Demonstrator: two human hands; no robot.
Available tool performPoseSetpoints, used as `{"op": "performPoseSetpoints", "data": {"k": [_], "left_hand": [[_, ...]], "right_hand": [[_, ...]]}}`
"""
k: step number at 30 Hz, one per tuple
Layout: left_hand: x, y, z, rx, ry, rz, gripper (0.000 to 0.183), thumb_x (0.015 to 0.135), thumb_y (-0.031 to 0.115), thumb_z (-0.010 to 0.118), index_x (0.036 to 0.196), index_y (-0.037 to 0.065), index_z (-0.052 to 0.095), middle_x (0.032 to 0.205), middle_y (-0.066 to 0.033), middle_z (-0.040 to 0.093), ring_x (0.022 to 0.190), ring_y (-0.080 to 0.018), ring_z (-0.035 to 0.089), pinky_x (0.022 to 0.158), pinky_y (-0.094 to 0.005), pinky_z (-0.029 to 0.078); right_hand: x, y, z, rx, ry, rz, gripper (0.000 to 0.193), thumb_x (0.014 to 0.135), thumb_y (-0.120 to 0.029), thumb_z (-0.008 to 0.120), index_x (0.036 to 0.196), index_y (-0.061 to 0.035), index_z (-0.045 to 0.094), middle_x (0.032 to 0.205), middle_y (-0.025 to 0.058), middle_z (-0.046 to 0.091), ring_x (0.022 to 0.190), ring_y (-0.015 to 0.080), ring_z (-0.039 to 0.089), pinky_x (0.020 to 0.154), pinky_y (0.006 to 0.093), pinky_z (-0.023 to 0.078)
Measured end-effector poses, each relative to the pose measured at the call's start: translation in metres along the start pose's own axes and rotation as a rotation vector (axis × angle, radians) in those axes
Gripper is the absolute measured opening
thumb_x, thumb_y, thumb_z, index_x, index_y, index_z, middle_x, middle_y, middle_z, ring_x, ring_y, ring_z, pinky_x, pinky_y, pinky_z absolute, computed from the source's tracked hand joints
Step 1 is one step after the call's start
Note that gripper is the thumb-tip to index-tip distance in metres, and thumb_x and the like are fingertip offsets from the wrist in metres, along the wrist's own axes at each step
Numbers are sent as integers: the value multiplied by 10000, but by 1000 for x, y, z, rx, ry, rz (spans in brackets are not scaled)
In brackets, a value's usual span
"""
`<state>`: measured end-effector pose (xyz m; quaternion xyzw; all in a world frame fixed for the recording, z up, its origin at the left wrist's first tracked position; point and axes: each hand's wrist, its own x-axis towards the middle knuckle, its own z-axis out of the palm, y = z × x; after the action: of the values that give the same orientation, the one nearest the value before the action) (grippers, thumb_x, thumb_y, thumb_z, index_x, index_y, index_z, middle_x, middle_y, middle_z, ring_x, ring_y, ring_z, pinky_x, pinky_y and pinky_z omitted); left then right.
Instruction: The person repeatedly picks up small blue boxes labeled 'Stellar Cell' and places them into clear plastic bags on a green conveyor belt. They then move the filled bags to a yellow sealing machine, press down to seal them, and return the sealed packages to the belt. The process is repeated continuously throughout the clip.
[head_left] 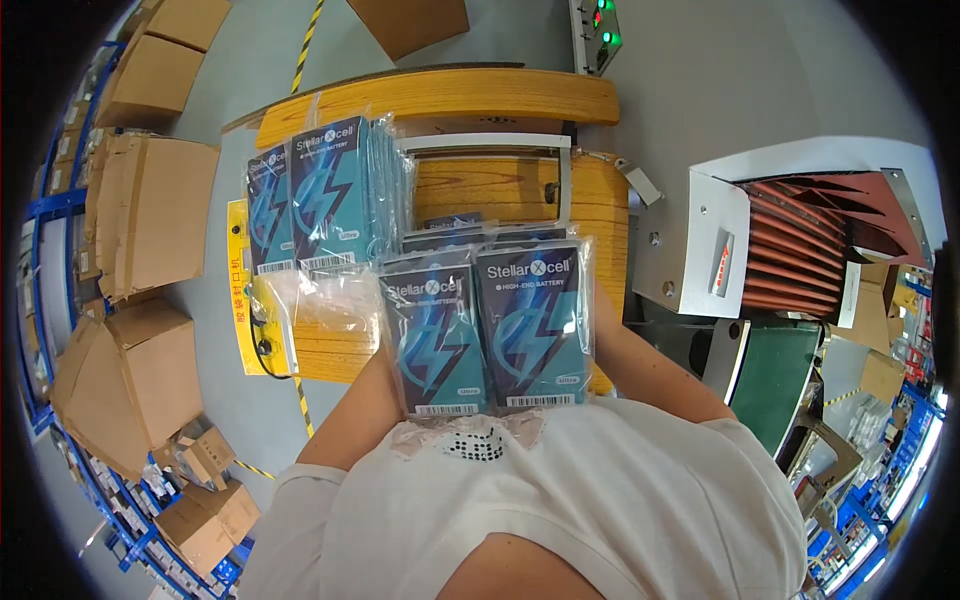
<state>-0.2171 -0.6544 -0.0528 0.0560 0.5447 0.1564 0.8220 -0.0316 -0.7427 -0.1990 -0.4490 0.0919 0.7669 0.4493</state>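
Item one: bagged teal packs, a near row at the centre of the frame, two faces showing side by side, more packs behind. Item two: a second group of bagged packs, upper left of centre, on the wooden desk. Item three: clear plastic, crumpled, between the two groups. Item four: my operator's hands; the left forearm and right forearm run up either side of the near row, but the packs hide both hands from me, so I cannot tell whether they grip. Item five: cardboard boxes, left of the frame. Item six: a white metal box, right of centre, with red-brown strips.
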Motion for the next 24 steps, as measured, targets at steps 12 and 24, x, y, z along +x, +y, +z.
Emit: {"op": "performPoseSetpoints", "data": {"k": [12,24], "left_hand": [[-17,-19,-32,-65,98,30,391,939,408,450,1158,108,573,1038,-76,627,921,-195,616,795,-346,536],[-17,-45,-34,-59,44,33,389,939,402,452,1167,108,567,1049,-78,623,936,-200,611,808,-349,530]], "right_hand": [[-58,-20,8,-14,6,40,670,944,-581,314,1271,-19,474,1103,140,600,975,213,587,845,343,481],[-105,-8,34,227,112,177,560,963,-523,330,1281,-89,484,1195,105,571,1060,244,562,908,361,469]]}}
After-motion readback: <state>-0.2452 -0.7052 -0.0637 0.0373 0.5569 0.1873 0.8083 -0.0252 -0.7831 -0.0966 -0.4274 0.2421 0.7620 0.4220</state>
